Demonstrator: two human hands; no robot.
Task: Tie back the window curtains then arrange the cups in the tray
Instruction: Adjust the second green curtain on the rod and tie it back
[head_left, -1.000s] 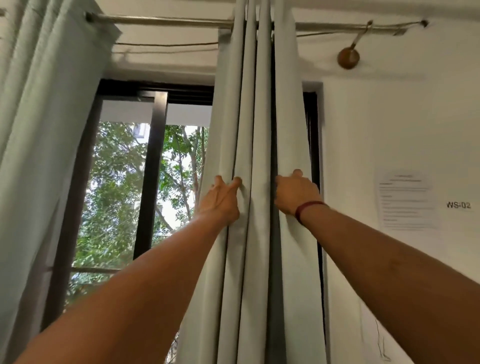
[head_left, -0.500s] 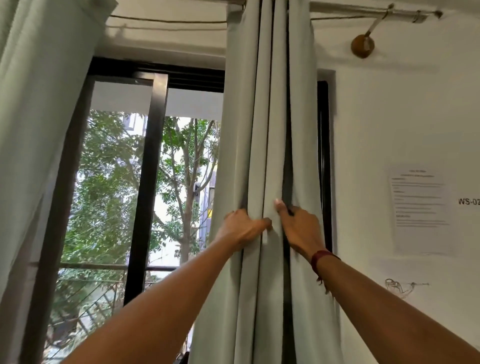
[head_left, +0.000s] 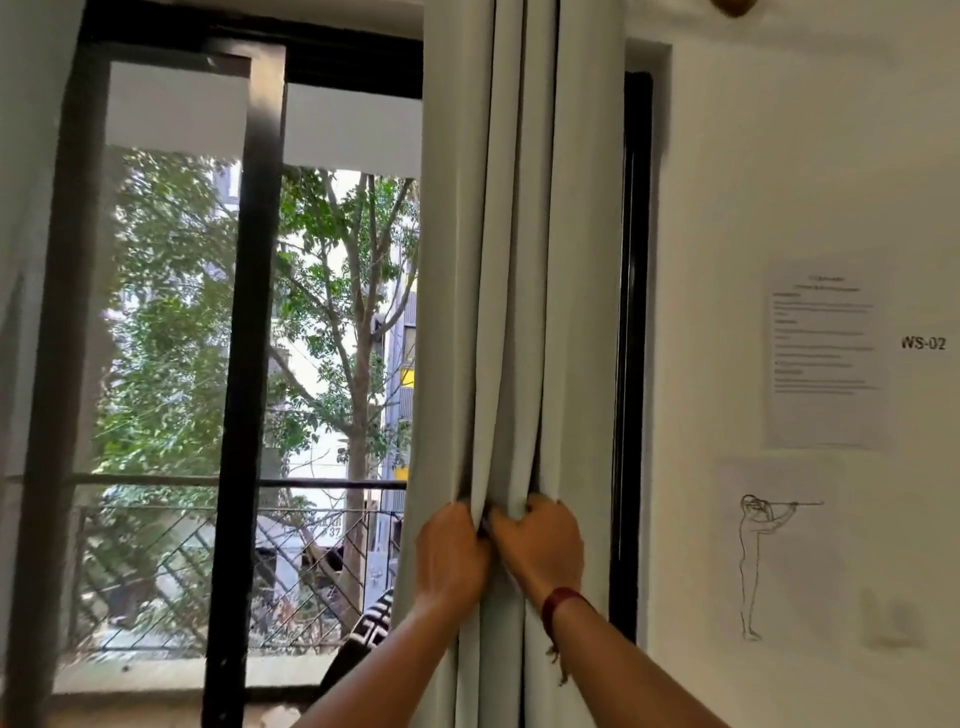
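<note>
The pale grey-green right curtain (head_left: 514, 260) hangs bunched in vertical folds at the window's right side. My left hand (head_left: 452, 558) and my right hand (head_left: 540, 551) sit side by side at mid height, both clenched on the gathered folds and squeezing them together. A dark red band circles my right wrist. The left curtain (head_left: 26, 208) fills the left edge of the view. No cups or tray are in view.
The black-framed window (head_left: 249, 364) shows trees and a balcony railing (head_left: 234, 545) outside. To the right is a white wall with a printed sheet (head_left: 826, 353), a "WS-02" label (head_left: 923, 343) and a line drawing (head_left: 763, 561). A patterned dark object (head_left: 371, 626) sits by the sill.
Both hands slid down the curtain folds and came together, and the view tilted down so the curtain rod has left the frame.
</note>
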